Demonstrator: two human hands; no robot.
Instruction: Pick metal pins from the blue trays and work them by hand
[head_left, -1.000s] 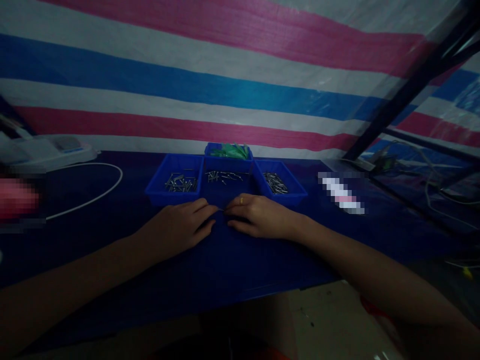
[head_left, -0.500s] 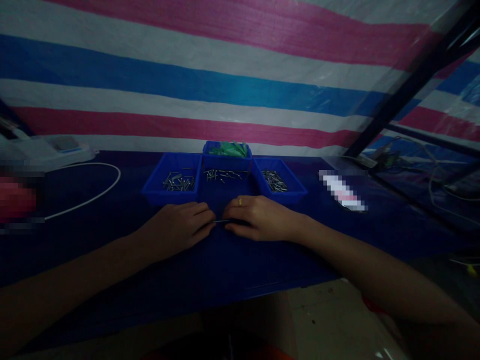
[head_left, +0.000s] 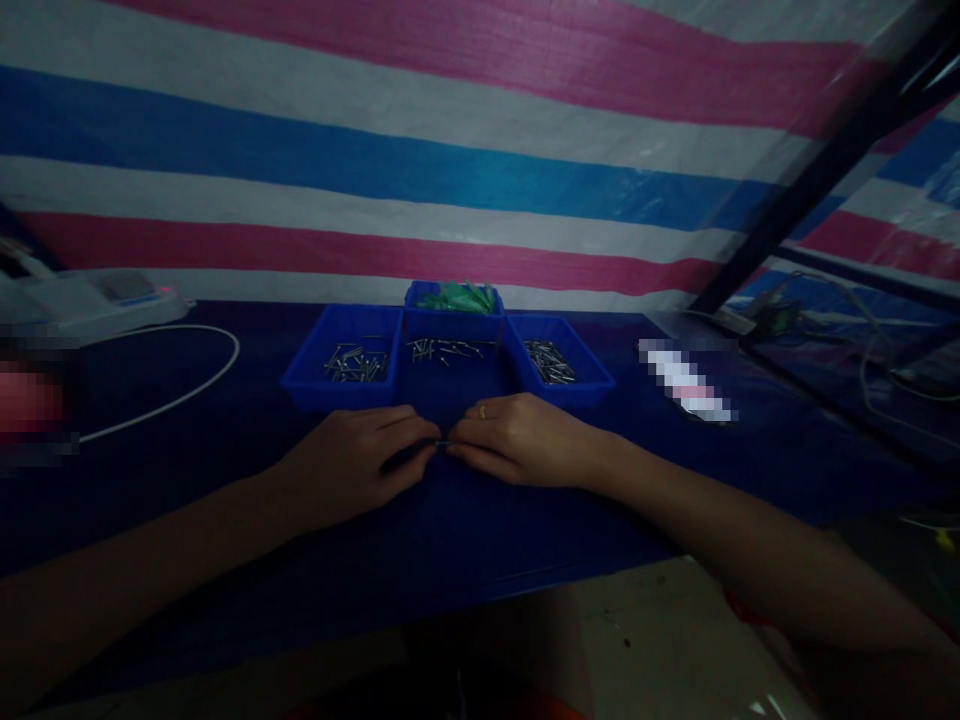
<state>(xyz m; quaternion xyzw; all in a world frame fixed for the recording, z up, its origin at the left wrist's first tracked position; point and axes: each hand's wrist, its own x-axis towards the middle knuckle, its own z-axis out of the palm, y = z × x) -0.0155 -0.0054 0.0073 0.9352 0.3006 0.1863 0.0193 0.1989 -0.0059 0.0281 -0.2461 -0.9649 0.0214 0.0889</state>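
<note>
Between my two hands a thin metal pin [head_left: 443, 443] lies level, just above or on the blue table; its ends are hidden in my fingers. My left hand [head_left: 367, 455] pinches its left end between thumb and fingers. With a ring on one finger, my right hand [head_left: 517, 440] closes on the right end, fingertips almost meeting those of the left. Behind the left hand stands a blue bin [head_left: 294, 380] holding loose metal pins [head_left: 356, 364]. Another blue bin [head_left: 600, 384], behind the right hand, holds similar pins [head_left: 549, 362].
Several loose pins [head_left: 442, 350] lie on the table [head_left: 480, 540] between the bins. A third blue bin [head_left: 454, 325] at the back holds green plastic packets [head_left: 461, 298]. Far left are a white device [head_left: 112, 300] and a cable [head_left: 236, 355]; a blurred pale object [head_left: 686, 383] lies right.
My hands have come slightly nearer the table's front edge. A longer stretch of pin showed half a second ago; the fingertips have since closed up, leaving a short piece visible.
</note>
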